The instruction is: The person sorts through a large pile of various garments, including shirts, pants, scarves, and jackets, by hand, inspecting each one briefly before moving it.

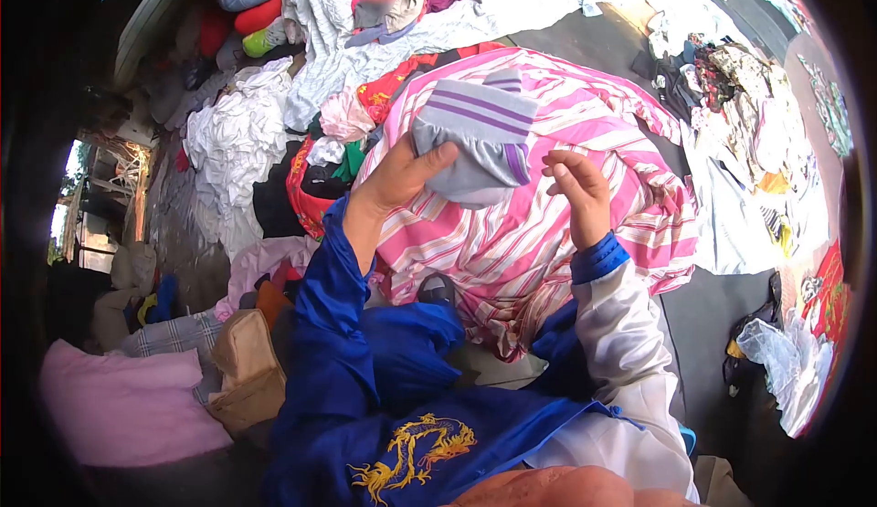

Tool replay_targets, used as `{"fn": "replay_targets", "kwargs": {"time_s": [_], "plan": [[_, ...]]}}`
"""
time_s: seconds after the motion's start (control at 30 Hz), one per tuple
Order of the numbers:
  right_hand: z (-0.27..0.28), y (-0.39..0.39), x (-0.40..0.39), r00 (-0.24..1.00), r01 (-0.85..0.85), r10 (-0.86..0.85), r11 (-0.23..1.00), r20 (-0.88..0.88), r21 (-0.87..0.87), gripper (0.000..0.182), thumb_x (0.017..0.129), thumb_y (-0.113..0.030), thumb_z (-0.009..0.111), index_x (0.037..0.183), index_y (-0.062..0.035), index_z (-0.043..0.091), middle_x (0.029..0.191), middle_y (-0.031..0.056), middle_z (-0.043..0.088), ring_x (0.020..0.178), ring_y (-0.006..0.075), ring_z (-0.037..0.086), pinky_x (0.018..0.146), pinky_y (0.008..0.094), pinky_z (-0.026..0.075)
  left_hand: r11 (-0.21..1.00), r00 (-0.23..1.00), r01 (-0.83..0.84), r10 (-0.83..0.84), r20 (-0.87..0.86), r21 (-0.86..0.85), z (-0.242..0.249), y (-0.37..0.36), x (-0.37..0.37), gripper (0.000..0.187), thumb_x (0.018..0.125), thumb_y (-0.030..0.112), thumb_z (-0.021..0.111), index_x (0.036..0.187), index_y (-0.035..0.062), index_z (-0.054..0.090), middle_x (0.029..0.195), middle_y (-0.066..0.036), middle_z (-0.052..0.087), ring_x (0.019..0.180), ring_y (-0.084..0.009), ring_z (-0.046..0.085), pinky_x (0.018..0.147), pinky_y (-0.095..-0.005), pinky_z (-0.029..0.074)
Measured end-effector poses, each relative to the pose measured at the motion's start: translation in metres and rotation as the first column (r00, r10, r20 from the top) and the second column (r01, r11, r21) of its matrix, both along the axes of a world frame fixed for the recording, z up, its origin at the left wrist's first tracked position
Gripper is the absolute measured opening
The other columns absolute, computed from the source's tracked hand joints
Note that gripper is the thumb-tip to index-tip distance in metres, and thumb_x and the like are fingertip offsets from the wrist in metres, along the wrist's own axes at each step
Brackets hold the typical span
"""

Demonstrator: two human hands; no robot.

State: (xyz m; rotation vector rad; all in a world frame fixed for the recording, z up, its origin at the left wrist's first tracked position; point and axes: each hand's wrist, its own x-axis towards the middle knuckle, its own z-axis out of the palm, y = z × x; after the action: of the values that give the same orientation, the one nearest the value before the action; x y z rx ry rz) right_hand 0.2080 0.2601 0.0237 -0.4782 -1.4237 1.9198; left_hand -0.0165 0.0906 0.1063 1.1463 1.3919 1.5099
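A grey garment with purple stripes is held up at the centre, in front of a pink and white striped cloth. My left hand grips its left side, with the thumb over the front and the fingers hidden behind. To the right of the garment, a small gap away from it, is my right hand, its fingers bent and slightly apart, with nothing seen in it.
White clothes lie heaped at the left, and a pale sheet behind. More clothes are piled at the right. A pink cushion-like bundle and tan bag-like item sit at the lower left.
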Motion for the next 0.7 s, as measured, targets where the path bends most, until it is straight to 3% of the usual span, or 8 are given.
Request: {"fn": "replay_targets", "kwargs": {"time_s": [0.13,0.17,0.23,0.37,0.4,0.5,0.67,0.7], "plan": [[-0.002,-0.028,-0.010,0.895,-0.322,0.322,0.945,-0.308,0.053,0.040,0.095,-0.019,0.067,0.129,0.0009,0.059,0.118,0.0076,0.066,0.107,0.0138,0.061,0.092,0.0288,0.048,0.971,0.990,0.143,-0.139,0.035,-0.190,-0.001,-0.030,0.026,0.055,0.097,0.050,0.059,0.125,0.0018,0.058,0.111,0.000,0.062,0.101,-0.0111,0.055,0.088,-0.0279,0.045],[0.001,-0.033,-0.009,0.886,-0.397,0.365,0.916,-0.286,-0.062,0.038,0.095,-0.018,0.067,0.127,0.0008,0.060,0.117,0.0067,0.067,0.105,0.0127,0.062,0.091,0.0280,0.049,0.944,0.988,0.150,-0.156,0.002,-0.292,-0.027,-0.036,0.023,0.064,0.102,0.052,0.048,0.138,-0.0004,0.049,0.126,-0.006,0.060,0.117,-0.0146,0.055,0.101,-0.0302,0.042],[-0.003,-0.039,-0.011,0.848,-0.511,0.458,0.839,-0.266,-0.185,0.029,0.095,-0.016,0.066,0.119,-0.0001,0.066,0.105,0.0038,0.070,0.092,0.0096,0.065,0.081,0.0249,0.052,0.913,0.986,0.005,-0.072,-0.150,-0.407,-0.037,-0.038,0.043,0.063,0.103,0.050,0.048,0.141,-0.0008,0.044,0.130,-0.009,0.057,0.119,-0.0158,0.054,0.100,-0.0309,0.043],[-0.008,-0.052,-0.020,0.925,-0.301,0.341,0.926,0.165,-0.229,0.014,0.095,-0.014,0.065,0.098,-0.0011,0.066,0.076,0.0041,0.067,0.058,0.0116,0.064,0.051,0.0243,0.050,0.848,0.852,-0.524,0.521,-0.059,-0.079,-0.086,-0.036,0.100,0.065,0.103,0.044,0.050,0.147,-0.0009,0.030,0.134,-0.020,0.050,0.115,-0.0233,0.057,0.096,-0.0330,0.045],[-0.011,-0.057,-0.022,0.930,-0.293,0.337,0.920,0.145,-0.259,0.013,0.096,-0.015,0.065,0.098,-0.0019,0.065,0.076,0.0036,0.066,0.057,0.0117,0.063,0.051,0.0244,0.049,0.908,0.893,-0.407,0.418,-0.164,0.097,-0.095,-0.038,0.109,0.073,0.102,0.041,0.054,0.152,0.0023,0.018,0.145,-0.027,0.037,0.123,-0.0306,0.054,0.101,-0.0366,0.044],[-0.027,-0.069,-0.032,0.941,-0.274,0.323,0.900,0.098,-0.339,0.014,0.096,-0.016,0.065,0.097,-0.0024,0.063,0.073,0.0053,0.065,0.055,0.0136,0.064,0.049,0.0254,0.049,0.943,0.912,-0.332,0.329,-0.247,0.030,-0.118,-0.038,0.131,0.063,0.101,0.027,0.058,0.150,0.0010,0.027,0.139,-0.018,0.048,0.119,-0.0220,0.055,0.098,-0.0326,0.045],[-0.017,-0.014,-0.035,0.973,-0.173,0.211,0.938,0.095,-0.301,0.016,0.099,-0.018,0.059,0.100,-0.0029,0.064,0.081,0.0058,0.068,0.056,0.0146,0.063,0.055,0.0264,0.053,0.967,0.917,-0.174,0.228,0.328,-0.184,-0.143,-0.037,0.061,0.034,0.098,0.008,0.056,0.130,-0.0040,0.056,0.113,-0.006,0.067,0.099,-0.0109,0.062,0.090,-0.0268,0.048],[-0.015,0.009,-0.034,0.987,-0.092,0.124,0.957,0.103,-0.276,0.016,0.098,-0.019,0.060,0.099,-0.0035,0.064,0.079,0.0065,0.068,0.054,0.0153,0.063,0.054,0.0265,0.053,0.940,0.927,-0.246,0.300,0.226,-0.236,-0.144,-0.043,0.027,0.033,0.097,0.007,0.057,0.128,-0.0043,0.058,0.113,-0.007,0.067,0.098,-0.0114,0.062,0.089,-0.0269,0.048]]}}
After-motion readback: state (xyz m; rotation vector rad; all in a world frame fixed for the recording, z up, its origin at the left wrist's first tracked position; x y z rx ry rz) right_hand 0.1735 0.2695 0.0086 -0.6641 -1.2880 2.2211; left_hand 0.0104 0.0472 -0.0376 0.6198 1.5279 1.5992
